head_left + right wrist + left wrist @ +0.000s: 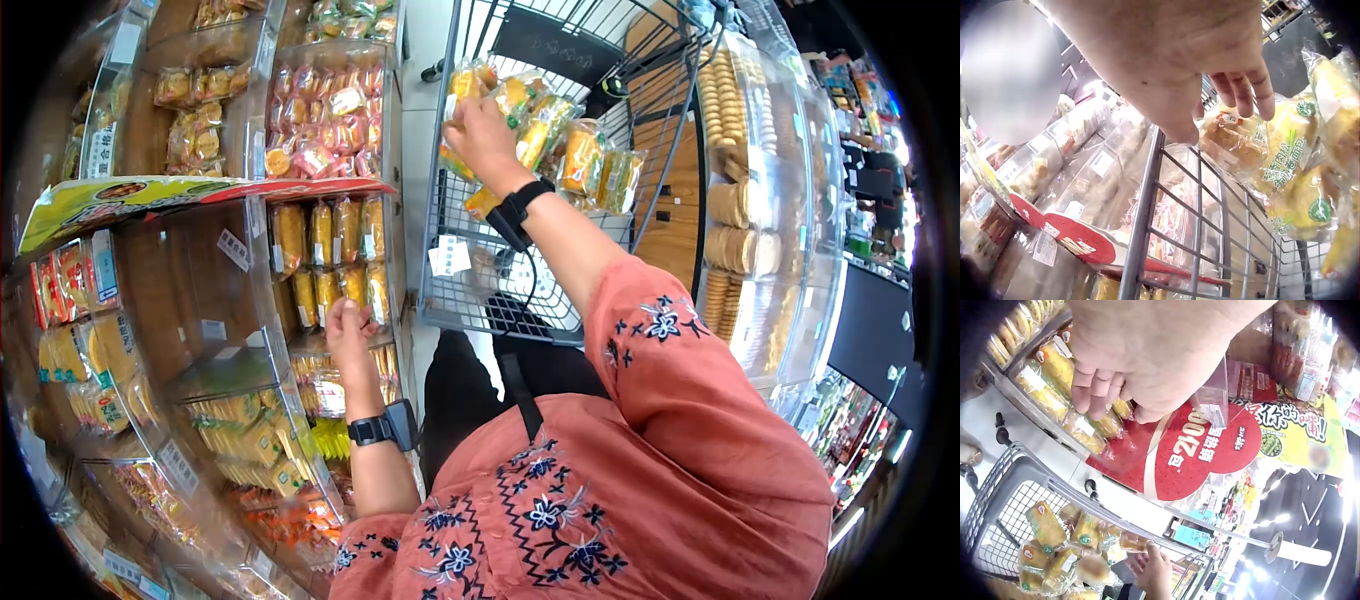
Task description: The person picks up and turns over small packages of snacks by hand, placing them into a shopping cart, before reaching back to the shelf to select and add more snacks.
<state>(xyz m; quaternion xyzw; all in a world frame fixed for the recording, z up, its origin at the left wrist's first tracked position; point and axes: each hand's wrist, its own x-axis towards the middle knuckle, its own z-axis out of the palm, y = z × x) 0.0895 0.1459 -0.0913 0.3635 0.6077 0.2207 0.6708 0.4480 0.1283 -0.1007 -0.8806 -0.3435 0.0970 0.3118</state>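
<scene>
In the head view my left hand (350, 335) is at the shelf, over yellow wrapped breads (327, 290). The left wrist view shows the left hand (1141, 356) with its fingers bent loosely downward and a gap to the thumb, close above wrapped breads (1044, 390); contact is unclear. My right hand (485, 145) is over the cart (480, 315), among bagged breads (583, 160). In the right wrist view, the right hand's (1172, 69) fingers hang loosely bent at a bagged bread (1232, 147), thumb near its left edge; no grip shows.
Shelves with pink-wrapped items (345, 105) stand left of the cart. A red and yellow sign strip (200, 195) juts along the shelf edge. The cart's wire side (1147, 219) rises beside the right hand. Clear bins of round baked goods (735, 205) stand to the right.
</scene>
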